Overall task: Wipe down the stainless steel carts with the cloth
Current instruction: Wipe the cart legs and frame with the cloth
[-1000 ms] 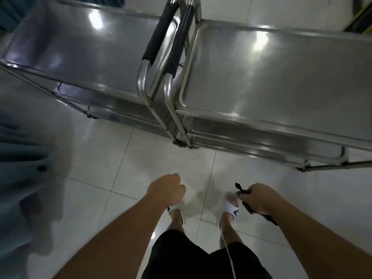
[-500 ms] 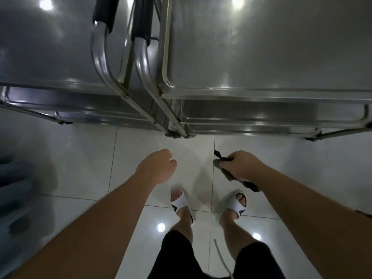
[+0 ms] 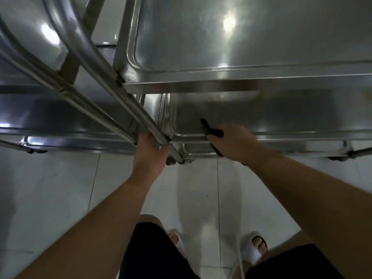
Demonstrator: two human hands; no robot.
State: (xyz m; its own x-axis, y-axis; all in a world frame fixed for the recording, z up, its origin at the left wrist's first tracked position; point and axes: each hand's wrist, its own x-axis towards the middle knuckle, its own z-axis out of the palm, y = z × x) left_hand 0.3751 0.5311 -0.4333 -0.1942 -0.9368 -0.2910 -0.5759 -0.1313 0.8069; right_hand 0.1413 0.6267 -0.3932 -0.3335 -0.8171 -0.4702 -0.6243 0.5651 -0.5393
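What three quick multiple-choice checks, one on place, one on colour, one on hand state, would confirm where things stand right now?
1. Where is the right hand?
A. at the front rim of the right cart's lower shelf
B. on the top tray
C. hanging by the leg

2. What colour is the cloth?
A. white
B. black
C. yellow

3. What is the left hand doing?
A. hanging open
B. pressing flat on the floor
C. gripping a slanted frame tube

Answers: 1 A, the hand sits at that rim, below the top tray. 2 B, a dark strip sticks out of the fist. 3 C, fingers and thumb curl round the tube.
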